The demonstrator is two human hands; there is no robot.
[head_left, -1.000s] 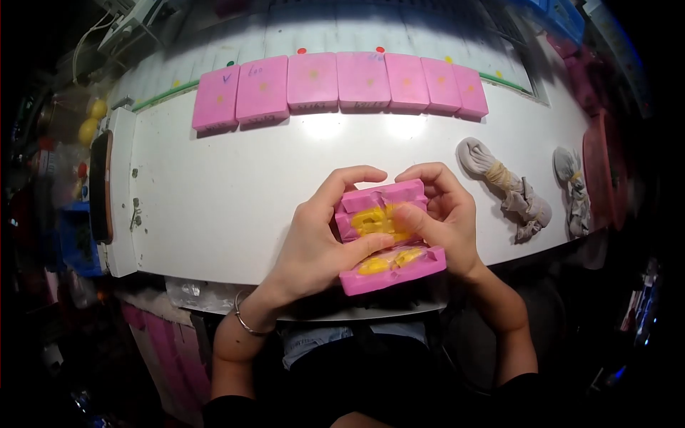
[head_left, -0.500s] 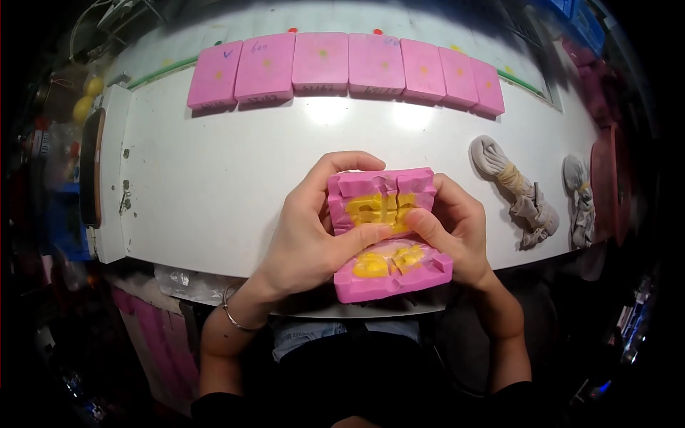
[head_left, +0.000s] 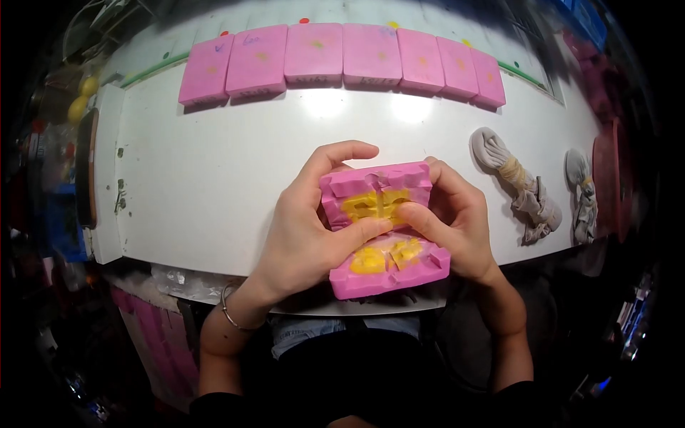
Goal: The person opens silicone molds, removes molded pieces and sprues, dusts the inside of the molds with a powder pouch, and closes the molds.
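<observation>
A pink silicone mold (head_left: 389,284) is spread apart between my two hands, close over the front edge of the white table (head_left: 207,178). Its inner faces show yellow cavities, with a cut running down the middle. My left hand (head_left: 303,221) grips the left side, thumb pressed on the inner face and index finger stretched past the top edge. On the other side, my right hand (head_left: 457,221) holds the mold with its thumb on the yellow area near the centre. Most of the fingers behind the mold are hidden.
Several pink blocks (head_left: 314,53), some with handwriting, stand in a row along the table's back. A tied grey cloth bundle (head_left: 517,185) lies at right, beside a second bundle (head_left: 579,192). A raised white ledge (head_left: 109,171) bounds the left side.
The upper part of the mold has tilted slightly and its central slit looks narrower. Both hands keep their hold, with the left index finger lifted a little off the top edge.
</observation>
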